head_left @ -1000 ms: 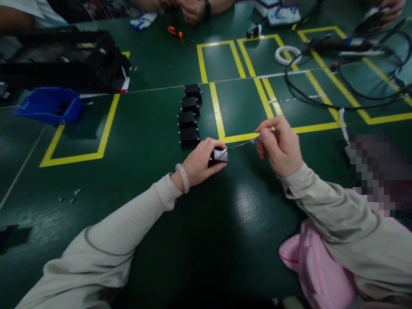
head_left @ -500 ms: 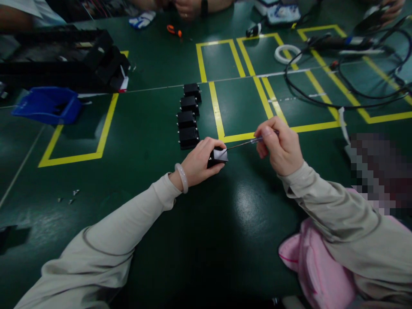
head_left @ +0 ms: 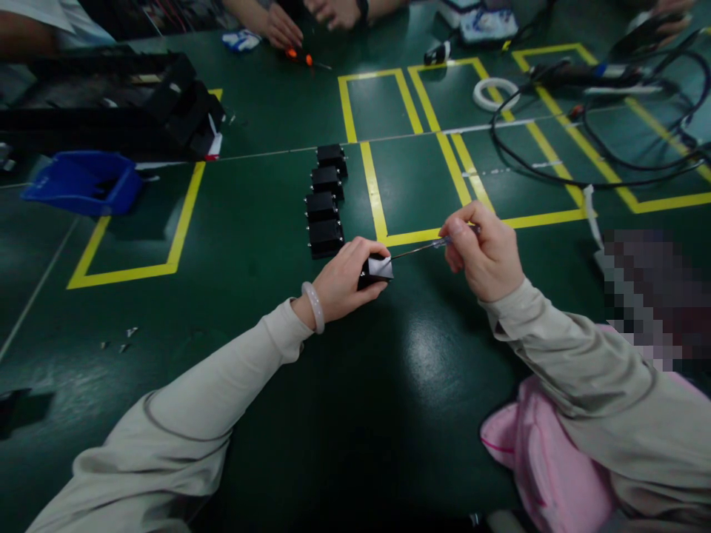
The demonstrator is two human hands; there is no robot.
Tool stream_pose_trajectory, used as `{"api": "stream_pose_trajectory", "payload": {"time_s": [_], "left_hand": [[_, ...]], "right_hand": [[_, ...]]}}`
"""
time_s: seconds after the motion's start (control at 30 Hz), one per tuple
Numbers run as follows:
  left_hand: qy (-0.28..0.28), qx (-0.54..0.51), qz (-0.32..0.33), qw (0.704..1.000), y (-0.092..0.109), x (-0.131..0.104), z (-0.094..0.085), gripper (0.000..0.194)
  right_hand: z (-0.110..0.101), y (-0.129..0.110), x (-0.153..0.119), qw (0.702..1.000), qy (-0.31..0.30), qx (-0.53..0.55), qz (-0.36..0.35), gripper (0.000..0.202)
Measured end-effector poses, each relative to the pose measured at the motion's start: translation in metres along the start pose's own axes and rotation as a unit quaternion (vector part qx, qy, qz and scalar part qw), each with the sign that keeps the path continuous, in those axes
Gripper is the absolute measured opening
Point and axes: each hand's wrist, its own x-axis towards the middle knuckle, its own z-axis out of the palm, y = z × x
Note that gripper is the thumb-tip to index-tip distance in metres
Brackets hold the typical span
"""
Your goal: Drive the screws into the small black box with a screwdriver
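My left hand (head_left: 345, 280) grips a small black block (head_left: 378, 271) with a pale face, low over the green table. Between the thumb and fingers of my right hand (head_left: 482, 250) is the handle of a thin screwdriver (head_left: 443, 242). Its metal shaft points left, and the tip meets the pale side of the block. Just beyond my left hand, several black blocks (head_left: 324, 206) stand in a column, with small screws sticking out at their sides.
A blue bin (head_left: 83, 181) and a long black frame (head_left: 105, 104) lie at the left, with loose screws (head_left: 124, 346) nearer. Cables (head_left: 555, 174) and a white tape ring (head_left: 496, 94) lie at the right. Another person's hand (head_left: 284, 27) is across the table, near an orange-handled tool (head_left: 300, 57).
Across the table, the other person's hand has come down to the orange-handled tool, whose shaft now shows. My hands, the block and the screwdriver have hardly moved.
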Motion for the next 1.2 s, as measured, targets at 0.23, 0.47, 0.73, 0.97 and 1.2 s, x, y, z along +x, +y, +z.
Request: {"api": "stream_pose_trajectory", "payload": {"time_s": [0.23, 0.47, 0.73, 0.97, 1.2], "left_hand": [[0.004, 0.006, 0.003, 1.0, -0.0011, 0.0, 0.0, 0.034], [0.007, 0.004, 0.01, 1.0, -0.001, -0.0002, 0.0003, 0.034], [0.002, 0.004, 0.0, 1.0, -0.0007, -0.0006, -0.0003, 0.035], [0.0, 0.006, 0.001, 1.0, -0.0004, -0.0004, -0.0011, 0.034], [0.002, 0.004, 0.001, 1.0, -0.0005, -0.0008, -0.0007, 0.034]], "right_hand": [[0.0011, 0.0016, 0.0006, 1.0, 0.008, 0.013, -0.012, 0.026], [0.0012, 0.003, 0.0003, 1.0, 0.007, 0.019, -0.006, 0.026], [-0.0001, 0.0024, 0.0001, 1.0, 0.002, 0.001, -0.009, 0.032], [0.0024, 0.0055, 0.0013, 1.0, 0.021, 0.014, -0.018, 0.025], [-0.0003, 0.0083, 0.0026, 0.998, 0.02, -0.047, -0.026, 0.03]]}}
